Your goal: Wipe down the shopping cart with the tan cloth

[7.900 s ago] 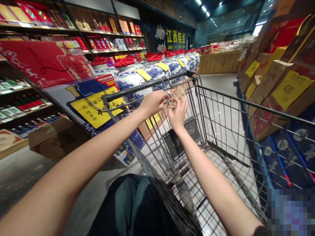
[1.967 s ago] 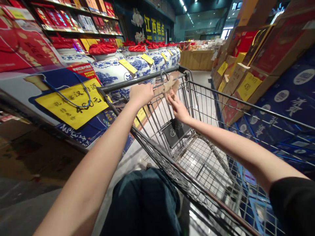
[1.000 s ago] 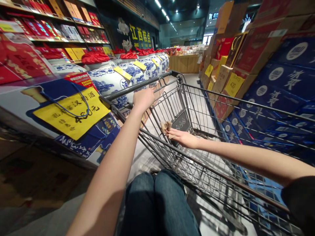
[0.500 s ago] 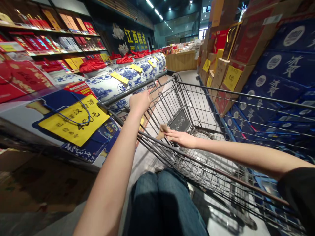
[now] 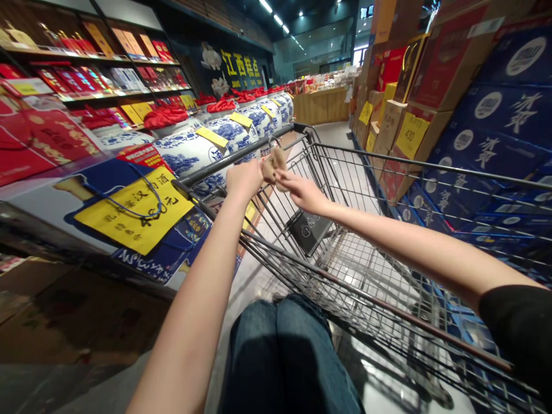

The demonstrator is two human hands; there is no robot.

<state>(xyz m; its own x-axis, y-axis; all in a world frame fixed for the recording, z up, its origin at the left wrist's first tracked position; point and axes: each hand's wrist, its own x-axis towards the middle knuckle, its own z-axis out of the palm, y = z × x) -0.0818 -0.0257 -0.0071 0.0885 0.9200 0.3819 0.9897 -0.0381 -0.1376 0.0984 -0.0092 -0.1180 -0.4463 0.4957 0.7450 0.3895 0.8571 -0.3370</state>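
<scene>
A metal shopping cart (image 5: 386, 160) stands at an angle before me, with a dark panel (image 5: 311, 229) on its inner wire flap. My left hand (image 5: 244, 179) is closed round the wire at the cart's handle end, its fingertips partly hidden. A crumpled tan cloth (image 5: 275, 163) is pinched in my right hand (image 5: 307, 193), right beside my left hand's knuckles. The cloth touches the upper wires near the dark handle bar (image 5: 241, 150).
To the left sits a boxed gift bag with a yellow price sign (image 5: 137, 210), and white-and-blue jars (image 5: 190, 148) with red cloth tops line up behind it. Blue cartons (image 5: 487, 123) are stacked along the right side. A wooden counter (image 5: 319, 107) stands at the far end.
My right hand has lifted the cloth up from the lower wires to beside my left hand. The dark panel's flap sits at a different tilt. My left hand keeps its place.
</scene>
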